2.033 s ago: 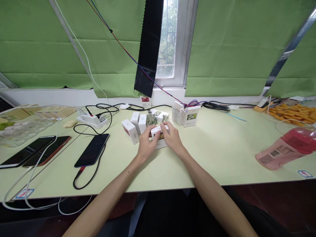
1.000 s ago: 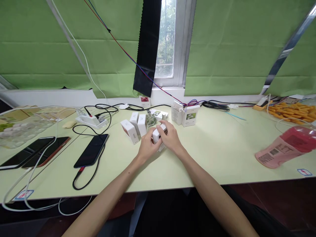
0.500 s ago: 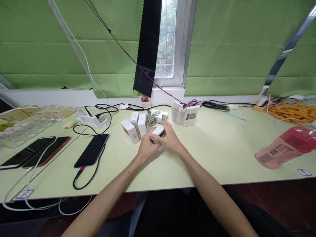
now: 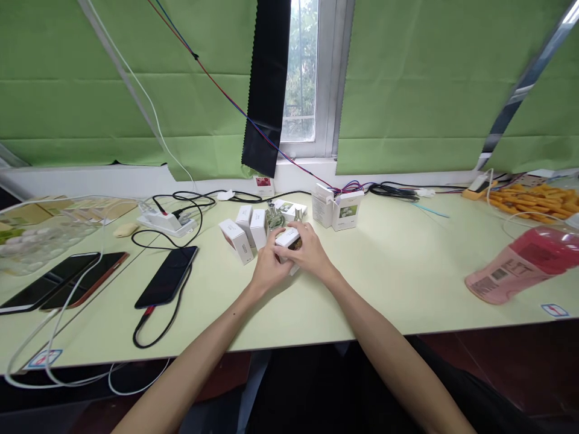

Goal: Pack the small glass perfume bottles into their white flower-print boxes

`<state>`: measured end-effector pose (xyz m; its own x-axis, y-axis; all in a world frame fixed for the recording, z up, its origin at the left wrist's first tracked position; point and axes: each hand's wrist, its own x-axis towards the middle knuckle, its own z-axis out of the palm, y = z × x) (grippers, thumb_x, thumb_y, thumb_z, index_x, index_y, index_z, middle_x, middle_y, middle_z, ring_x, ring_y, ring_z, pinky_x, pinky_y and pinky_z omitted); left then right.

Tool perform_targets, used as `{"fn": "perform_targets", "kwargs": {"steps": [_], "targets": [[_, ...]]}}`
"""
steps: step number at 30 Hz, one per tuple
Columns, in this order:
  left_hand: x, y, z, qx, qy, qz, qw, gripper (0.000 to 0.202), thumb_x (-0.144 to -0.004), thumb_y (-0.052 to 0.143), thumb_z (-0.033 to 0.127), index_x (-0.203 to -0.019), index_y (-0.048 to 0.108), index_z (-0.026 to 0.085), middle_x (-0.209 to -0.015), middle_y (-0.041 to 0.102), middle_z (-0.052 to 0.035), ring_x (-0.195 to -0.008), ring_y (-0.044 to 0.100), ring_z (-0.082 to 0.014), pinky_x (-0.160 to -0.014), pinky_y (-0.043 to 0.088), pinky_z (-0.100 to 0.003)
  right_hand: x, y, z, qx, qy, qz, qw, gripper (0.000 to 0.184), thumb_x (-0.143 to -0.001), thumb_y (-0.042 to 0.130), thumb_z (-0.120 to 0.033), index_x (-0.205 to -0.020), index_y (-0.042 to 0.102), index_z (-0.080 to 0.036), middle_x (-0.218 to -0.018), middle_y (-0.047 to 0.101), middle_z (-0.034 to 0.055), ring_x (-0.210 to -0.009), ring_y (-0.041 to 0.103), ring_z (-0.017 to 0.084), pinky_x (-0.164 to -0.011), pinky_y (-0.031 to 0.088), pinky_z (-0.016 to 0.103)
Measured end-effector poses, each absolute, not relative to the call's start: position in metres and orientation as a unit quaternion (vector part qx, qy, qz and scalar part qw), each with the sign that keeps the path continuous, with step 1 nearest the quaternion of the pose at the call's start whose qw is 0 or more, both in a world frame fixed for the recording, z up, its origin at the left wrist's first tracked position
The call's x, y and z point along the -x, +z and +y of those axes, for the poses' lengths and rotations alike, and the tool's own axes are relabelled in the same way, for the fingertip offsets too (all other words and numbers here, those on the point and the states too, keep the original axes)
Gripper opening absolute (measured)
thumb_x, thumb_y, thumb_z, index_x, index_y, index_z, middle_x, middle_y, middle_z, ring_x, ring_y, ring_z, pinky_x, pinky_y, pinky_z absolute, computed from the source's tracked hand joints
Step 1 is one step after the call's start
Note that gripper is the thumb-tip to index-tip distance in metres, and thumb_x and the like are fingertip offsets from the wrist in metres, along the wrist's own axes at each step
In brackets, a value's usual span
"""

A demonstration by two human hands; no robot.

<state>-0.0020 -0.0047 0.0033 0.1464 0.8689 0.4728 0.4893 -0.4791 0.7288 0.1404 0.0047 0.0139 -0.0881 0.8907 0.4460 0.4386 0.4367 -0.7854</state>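
Note:
Between my two hands is a small white carton (image 4: 286, 237), its top face up and its sides partly hidden by my fingers. My left hand (image 4: 270, 265) is closed on its left side, and my right hand (image 4: 310, 252) grips it from the right and behind. Just to the left stand three white cartons (image 4: 236, 240) in a cluster. Behind my hands are a glass bottle (image 4: 274, 217) with a shiny cap and a white box (image 4: 290, 209) lying flat. Two more white boxes with pictures (image 4: 346, 211) stand upright farther right.
A phone on a black cable (image 4: 167, 277) lies left of my hands, with two more phones (image 4: 70, 280) beyond. A power strip (image 4: 166, 223) and cables run along the back. At right are a pink bottle (image 4: 520, 265) lying tilted and orange sticks (image 4: 525, 202).
The whole view has shifted slightly. My hands keep their hold on the carton, with only a small shift of the left fingers near its top.

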Motion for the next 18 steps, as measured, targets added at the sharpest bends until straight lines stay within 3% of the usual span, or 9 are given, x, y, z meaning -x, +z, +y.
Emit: {"fn": "perform_targets", "kwargs": {"steps": [4, 10, 18], "targets": [[0.000, 0.004, -0.005, -0.721, 0.460, 0.464, 0.231, 0.066, -0.075, 0.069, 0.025, -0.137, 0.045, 0.022, -0.108, 0.070, -0.0075, -0.080, 0.068, -0.0175, -0.060, 0.052, -0.025, -0.143, 0.012, 0.008, 0.476, 0.223, -0.684, 0.506, 0.057, -0.077, 0.077, -0.053, -0.124, 0.064, -0.023, -0.120, 0.057, 0.0109, -0.110, 0.062, 0.026, -0.093, 0.053, 0.039], [-0.002, 0.001, -0.003, -0.720, 0.476, 0.450, 0.229, 0.059, -0.079, 0.070, 0.033, -0.131, 0.045, 0.023, -0.105, 0.064, -0.0061, -0.088, 0.066, -0.0170, -0.063, 0.054, -0.024, -0.147, 0.014, 0.011, 0.519, 0.189, -0.638, 0.536, 0.049, -0.076, 0.077, -0.047, -0.117, 0.066, -0.022, -0.117, 0.058, 0.0106, -0.103, 0.064, 0.025, -0.091, 0.054, 0.038], [0.000, 0.000, -0.001, -0.732, 0.473, 0.441, 0.212, 0.047, -0.083, 0.068, 0.032, -0.125, 0.048, 0.023, -0.104, 0.064, -0.0063, -0.079, 0.064, -0.0141, -0.064, 0.055, -0.026, -0.152, 0.013, 0.017, 0.585, 0.109, -0.559, 0.577, 0.037, -0.074, 0.075, -0.037, -0.106, 0.067, -0.020, -0.116, 0.056, 0.0126, -0.108, 0.059, 0.027, -0.099, 0.050, 0.041]]}}
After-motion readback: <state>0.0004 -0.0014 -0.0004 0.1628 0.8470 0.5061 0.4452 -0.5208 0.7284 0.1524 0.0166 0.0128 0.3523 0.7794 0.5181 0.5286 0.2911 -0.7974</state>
